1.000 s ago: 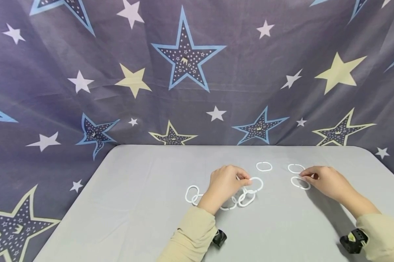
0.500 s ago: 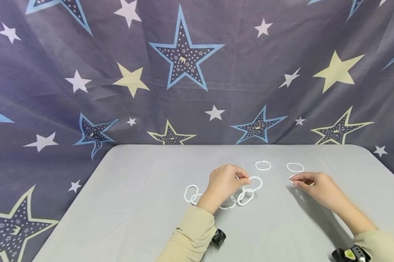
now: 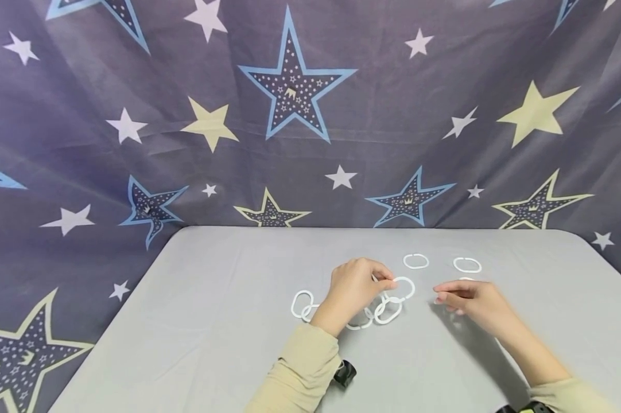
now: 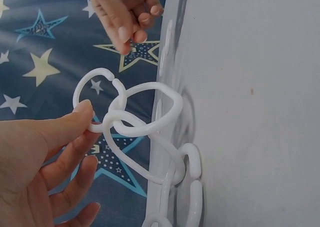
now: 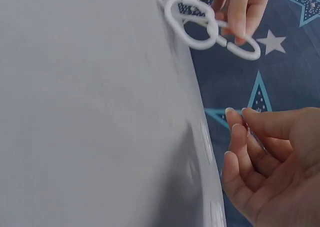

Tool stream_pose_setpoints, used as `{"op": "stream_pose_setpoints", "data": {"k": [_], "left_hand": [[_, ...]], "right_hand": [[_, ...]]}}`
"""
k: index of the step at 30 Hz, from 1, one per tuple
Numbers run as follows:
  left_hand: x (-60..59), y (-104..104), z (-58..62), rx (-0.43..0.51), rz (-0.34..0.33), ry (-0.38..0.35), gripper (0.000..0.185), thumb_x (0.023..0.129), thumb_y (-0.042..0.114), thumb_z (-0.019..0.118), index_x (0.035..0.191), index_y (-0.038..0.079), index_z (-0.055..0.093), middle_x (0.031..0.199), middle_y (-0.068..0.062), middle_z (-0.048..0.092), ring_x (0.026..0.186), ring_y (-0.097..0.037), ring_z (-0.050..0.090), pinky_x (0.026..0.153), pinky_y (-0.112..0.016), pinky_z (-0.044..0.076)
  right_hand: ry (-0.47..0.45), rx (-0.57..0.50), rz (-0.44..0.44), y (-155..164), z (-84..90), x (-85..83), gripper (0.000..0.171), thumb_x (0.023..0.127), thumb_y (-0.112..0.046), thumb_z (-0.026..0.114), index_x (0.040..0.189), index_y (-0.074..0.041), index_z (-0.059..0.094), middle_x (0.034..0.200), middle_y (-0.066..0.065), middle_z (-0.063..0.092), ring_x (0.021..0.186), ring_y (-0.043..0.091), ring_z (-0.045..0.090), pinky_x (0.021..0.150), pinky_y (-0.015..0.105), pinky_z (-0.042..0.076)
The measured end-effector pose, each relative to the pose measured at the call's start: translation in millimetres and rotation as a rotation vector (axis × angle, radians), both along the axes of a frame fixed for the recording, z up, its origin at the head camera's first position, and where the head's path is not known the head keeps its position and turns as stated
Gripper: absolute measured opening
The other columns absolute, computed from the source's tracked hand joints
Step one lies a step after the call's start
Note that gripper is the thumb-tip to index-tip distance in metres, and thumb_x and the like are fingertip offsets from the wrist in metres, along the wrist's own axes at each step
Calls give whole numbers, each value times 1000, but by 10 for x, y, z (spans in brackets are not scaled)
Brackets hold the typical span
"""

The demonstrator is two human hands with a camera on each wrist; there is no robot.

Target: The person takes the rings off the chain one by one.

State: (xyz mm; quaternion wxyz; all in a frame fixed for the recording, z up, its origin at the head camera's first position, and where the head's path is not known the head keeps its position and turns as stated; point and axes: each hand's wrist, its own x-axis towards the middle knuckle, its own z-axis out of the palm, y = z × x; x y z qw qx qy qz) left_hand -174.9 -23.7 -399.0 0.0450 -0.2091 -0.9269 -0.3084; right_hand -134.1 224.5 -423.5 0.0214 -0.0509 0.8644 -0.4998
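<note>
Nearest the camera, two beige sleeves are reaching out over the grey counter. The left hand is pinching the end link of a chain of white rings between thumb and curled fingers, lifting that link off the counter while the other links are lying on it. Just to the right, the right hand is hovering, its fingers curled together; whether they are pinching a ring cannot be told. Farther back, two loose rings are lying apart on the counter, and a star-printed cloth is hanging behind.
</note>
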Motion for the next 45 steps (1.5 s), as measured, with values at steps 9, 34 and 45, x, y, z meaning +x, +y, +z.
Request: {"op": "stream_pose_setpoints", "data": {"k": [9, 34, 45], "left_hand": [[-29, 5, -7, -8, -3, 14, 9, 83, 40, 79, 89, 33, 79, 79, 26, 68, 71, 3, 57, 66, -23, 41], [-41, -1, -24, -17, 0, 47, 11, 85, 40, 77, 94, 33, 79, 81, 26, 68, 71, 2, 57, 66, -24, 42], [-35, -4, -20, 4, 3, 40, 12, 85, 39, 77, 95, 32, 79, 81, 25, 68, 66, 5, 53, 67, -25, 42]], "right_hand": [[-79, -100, -15, -241, 15, -46, 32, 92, -7, 67, 115, 15, 63, 91, 16, 74, 71, 16, 68, 62, 27, 54], [-192, -284, 89, -598, -121, 50, 31, 91, -1, 65, 110, 22, 57, 84, 12, 71, 67, 14, 63, 65, 30, 57], [-223, -342, 77, -619, -98, 44, 28, 94, -3, 62, 108, 20, 57, 85, 15, 73, 63, 11, 64, 65, 29, 57]]}}
